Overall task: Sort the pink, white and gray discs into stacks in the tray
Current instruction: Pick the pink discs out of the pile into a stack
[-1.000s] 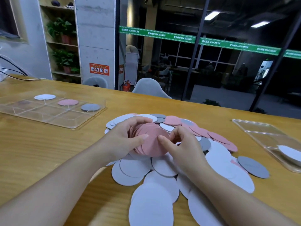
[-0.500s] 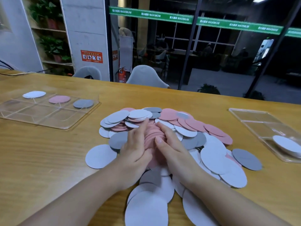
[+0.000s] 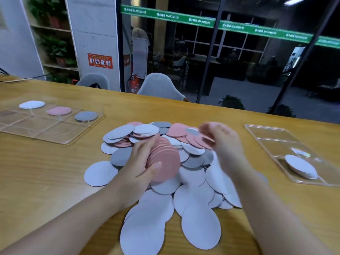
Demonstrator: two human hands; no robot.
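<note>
Above the pile, left hand grips upright pink stack; right hand blurred, grip unclear.

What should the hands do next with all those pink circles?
Probably the right hand should pick another pink disc from the pile and add it to the pink stack gripped by the left hand. Loose pink discs lie at the pile's far side, right by that blurred hand, so gathering them before carrying the stack to a tray seems sensible.
</note>
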